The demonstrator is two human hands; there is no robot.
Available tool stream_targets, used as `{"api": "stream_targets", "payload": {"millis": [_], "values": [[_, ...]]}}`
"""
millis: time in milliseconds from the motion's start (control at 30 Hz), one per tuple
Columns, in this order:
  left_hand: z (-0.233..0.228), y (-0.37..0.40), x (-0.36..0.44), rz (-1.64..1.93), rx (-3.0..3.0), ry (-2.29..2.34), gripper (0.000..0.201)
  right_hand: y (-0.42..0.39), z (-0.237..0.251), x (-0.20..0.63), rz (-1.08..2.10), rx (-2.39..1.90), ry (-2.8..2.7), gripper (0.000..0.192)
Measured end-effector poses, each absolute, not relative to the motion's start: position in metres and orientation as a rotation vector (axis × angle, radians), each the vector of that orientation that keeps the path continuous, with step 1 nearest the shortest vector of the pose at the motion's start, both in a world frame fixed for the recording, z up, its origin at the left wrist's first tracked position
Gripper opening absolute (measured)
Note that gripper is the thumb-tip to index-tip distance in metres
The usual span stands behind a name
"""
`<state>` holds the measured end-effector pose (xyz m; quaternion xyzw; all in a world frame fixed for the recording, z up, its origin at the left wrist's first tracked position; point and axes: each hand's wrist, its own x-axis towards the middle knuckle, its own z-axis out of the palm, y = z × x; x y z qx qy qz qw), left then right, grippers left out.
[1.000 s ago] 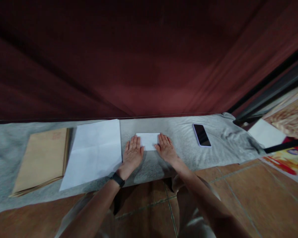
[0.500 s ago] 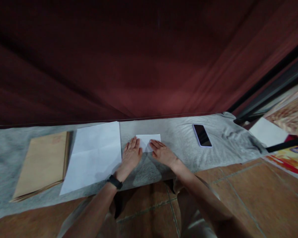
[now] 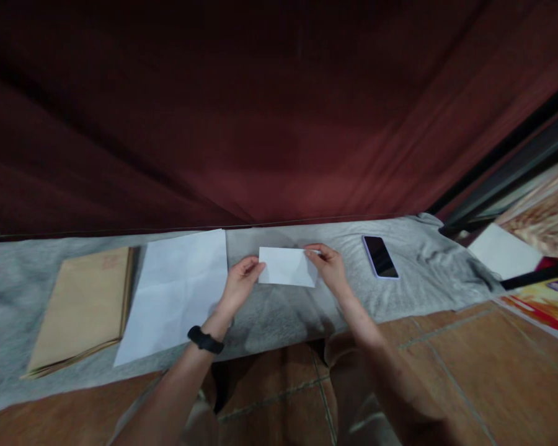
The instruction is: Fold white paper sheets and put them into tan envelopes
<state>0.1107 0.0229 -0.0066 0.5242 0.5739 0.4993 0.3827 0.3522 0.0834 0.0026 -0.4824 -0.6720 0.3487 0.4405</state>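
The left hand (image 3: pixel 239 286) pinched the left edge of a small folded white paper (image 3: pixel 287 267), its fingers (image 3: pixel 251 267) closed together on that edge with the thumb against them. The right hand (image 3: pixel 331 270) gripped the paper's right edge in the same way, fingers (image 3: pixel 315 251) curled shut over the upper right corner. Between the two hands the paper was held just above the grey cloth (image 3: pixel 413 272) that covered the worktop, in the middle of the view and tilted slightly down to the right. It looked like a plain, unmarked rectangle, wider than tall, with a faint crease shadow near its right side.

No writing could be read on it. A dark wristband (image 3: pixel 205 339) sat on the left wrist.

To the left of the hands lay a large white sheet (image 3: pixel 177 291) with visible fold lines, and beyond it a brown envelope stack (image 3: pixel 84 306) bearing a faint reddish mark at its top, too blurred to read. A phone (image 3: pixel 380 256) with a dark screen lay to the right on the cloth.
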Motion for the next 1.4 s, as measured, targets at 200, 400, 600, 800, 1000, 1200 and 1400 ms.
{"api": "stream_targets", "payload": {"millis": [200, 400, 600, 800, 1000, 1200, 1400], "values": [[-0.029, 0.032, 0.126, 1.179, 1.125, 1.706, 0.025, 0.094, -0.015, 0.333, 0.660, -1.396, -1.686, 0.035], [-0.035, 0.039, 0.128, 1.080, 1.237, 1.891, 0.009, 0.070, -0.031, 0.297, 0.284, -1.295, -2.198, 0.046], [-0.028, 0.032, 0.137, 0.719, 1.514, 2.217, 0.034, 0.045, -0.054, 0.273, 0.180, -1.305, -2.470, 0.052], [-0.017, 0.023, 0.148, 0.444, 1.677, 2.354, 0.042, 0.049, -0.060, 0.289, 0.076, -1.449, -2.412, 0.053], [-0.014, 0.016, 0.148, 0.344, 1.962, 2.402, 0.042, 0.055, -0.063, 0.312, 0.042, -1.545, -2.359, 0.055], [-0.031, 0.013, 0.174, 0.458, 2.354, 2.008, 0.056, 0.054, -0.066, 0.315, 0.027, -1.532, -2.377, 0.054], [-0.051, 0.011, 0.179, 0.333, 2.291, 2.034, 0.065, 0.054, -0.066, 0.318, 0.013, -1.565, -2.372, 0.053]]}}
